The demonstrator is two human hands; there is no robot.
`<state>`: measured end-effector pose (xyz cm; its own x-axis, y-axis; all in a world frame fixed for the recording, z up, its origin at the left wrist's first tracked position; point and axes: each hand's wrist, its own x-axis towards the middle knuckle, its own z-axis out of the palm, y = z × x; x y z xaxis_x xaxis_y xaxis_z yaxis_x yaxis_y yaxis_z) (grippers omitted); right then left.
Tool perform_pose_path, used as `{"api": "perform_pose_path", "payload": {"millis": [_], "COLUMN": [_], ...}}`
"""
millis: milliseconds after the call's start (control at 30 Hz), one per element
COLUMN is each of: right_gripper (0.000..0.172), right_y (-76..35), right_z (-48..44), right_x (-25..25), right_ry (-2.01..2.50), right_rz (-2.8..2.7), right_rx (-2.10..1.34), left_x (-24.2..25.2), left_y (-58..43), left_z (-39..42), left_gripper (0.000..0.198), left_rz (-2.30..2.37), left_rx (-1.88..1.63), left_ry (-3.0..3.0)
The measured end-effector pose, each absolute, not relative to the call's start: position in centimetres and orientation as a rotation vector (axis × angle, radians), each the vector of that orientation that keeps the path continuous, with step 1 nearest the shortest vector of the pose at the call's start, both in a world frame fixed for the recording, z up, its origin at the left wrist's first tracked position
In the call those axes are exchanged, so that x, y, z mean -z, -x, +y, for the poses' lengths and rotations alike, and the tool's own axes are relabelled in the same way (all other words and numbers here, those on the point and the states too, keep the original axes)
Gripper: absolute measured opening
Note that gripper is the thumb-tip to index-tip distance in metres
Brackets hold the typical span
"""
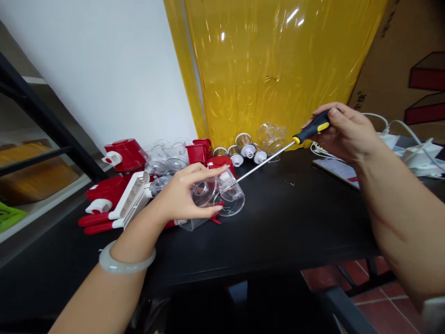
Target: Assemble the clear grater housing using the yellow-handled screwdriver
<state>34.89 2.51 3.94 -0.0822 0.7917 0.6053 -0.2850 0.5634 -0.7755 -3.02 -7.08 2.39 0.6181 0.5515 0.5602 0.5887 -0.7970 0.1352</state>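
Note:
My right hand [347, 132] is wrapped around the black and yellow handle of a screwdriver [267, 160]. Its long metal shaft slants down to the left, and the tip meets a clear plastic part [205, 189]. Fingers and thumb of my left hand [175, 195] grip that part from its left side, just above the table. Below it lies a clear round dish [236, 208] with a few small screws. Whether the tip sits in a screw is too small to tell. A red round piece [219, 161] stands right behind the part.
Red housings [127, 155], white-and-red handled pieces [132, 199] and clear cups [175, 148] crowd the left of the black table [278, 222]. Several metal-and-white drums [245, 144] line the back. At right lie a tablet [335, 171] and white cables [405, 123].

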Motion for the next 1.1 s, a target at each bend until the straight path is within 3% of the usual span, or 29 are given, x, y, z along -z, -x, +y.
{"api": "perform_pose_path", "payload": {"millis": [333,567,733,1100], "right_gripper": [0.048,0.021,0.014,0.047], "right_y": [-35.1,-35.3,-35.6,-34.9], "right_z": [3.9,3.2,3.7,3.5], "right_x": [-3.5,-3.9,-3.5,-3.5], "right_ry": [0.688,0.490,0.538,0.579], "right_rz": [-1.352,-1.364,-1.340,-1.323], "right_rx": [-0.871,-1.000,-0.988,-0.920], "left_x": [-2.7,-3.3,-3.3,-3.2], "left_y": [2.8,2.7,2.6,2.6], "left_z": [-7.5,-7.7,-7.9,-7.9], "left_gripper": [0.073,0.074,0.072,0.072], "left_rz": [-0.929,-0.937,-0.939,-0.926], "left_rx": [0.953,1.002,0.991,0.991], "left_ry": [2.755,2.701,2.717,2.726]}}
